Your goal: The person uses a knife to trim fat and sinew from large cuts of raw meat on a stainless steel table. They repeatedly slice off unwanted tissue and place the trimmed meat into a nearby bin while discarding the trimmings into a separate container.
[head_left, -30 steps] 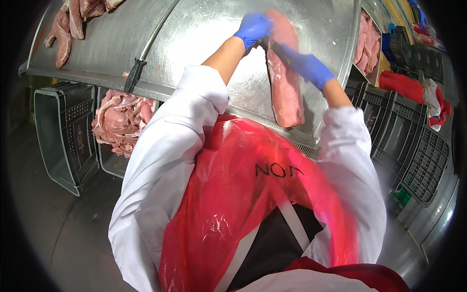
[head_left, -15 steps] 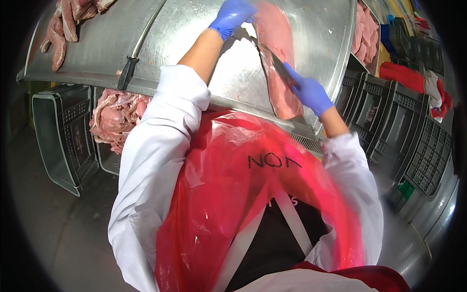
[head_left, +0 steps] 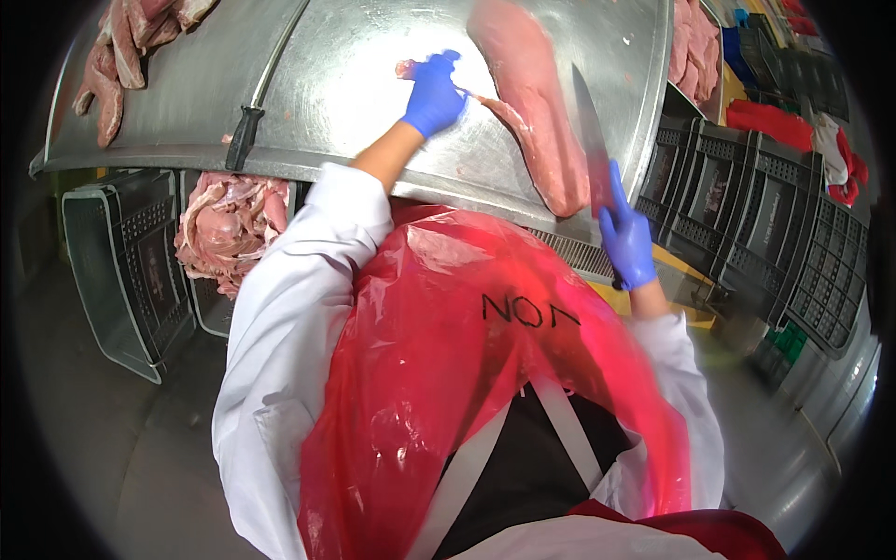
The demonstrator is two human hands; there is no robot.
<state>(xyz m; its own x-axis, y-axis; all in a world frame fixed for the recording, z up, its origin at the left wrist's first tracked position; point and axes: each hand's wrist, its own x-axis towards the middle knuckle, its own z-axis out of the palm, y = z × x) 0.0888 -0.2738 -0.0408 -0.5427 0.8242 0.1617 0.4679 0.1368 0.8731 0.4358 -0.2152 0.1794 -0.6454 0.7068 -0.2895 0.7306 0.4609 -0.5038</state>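
A long pink pork loin (head_left: 527, 103) lies on the metal worktable, stretching from the far side to the front edge. My left hand (head_left: 435, 96), in a blue glove, is closed on a thin strip of meat (head_left: 495, 105). One end of that strip pokes out past the fingers, and the other runs to the loin's left side. In my right hand (head_left: 627, 245), also gloved in blue, is a knife (head_left: 590, 126) gripped by its handle. Its blade points away from me, just right of the loin and apart from it.
A sharpening steel (head_left: 246, 135) with a black handle lies left on the table (head_left: 345, 56). More meat pieces (head_left: 112, 56) sit far left. Below the front edge stands a crate of trimmings (head_left: 233, 224). Dark crates (head_left: 719, 196) line the right, near a container of meat (head_left: 693, 56).
My left hand has come toward me and left, drawing the strip out from the loin. My right hand has moved right and nearer, taking the knife off the loin.
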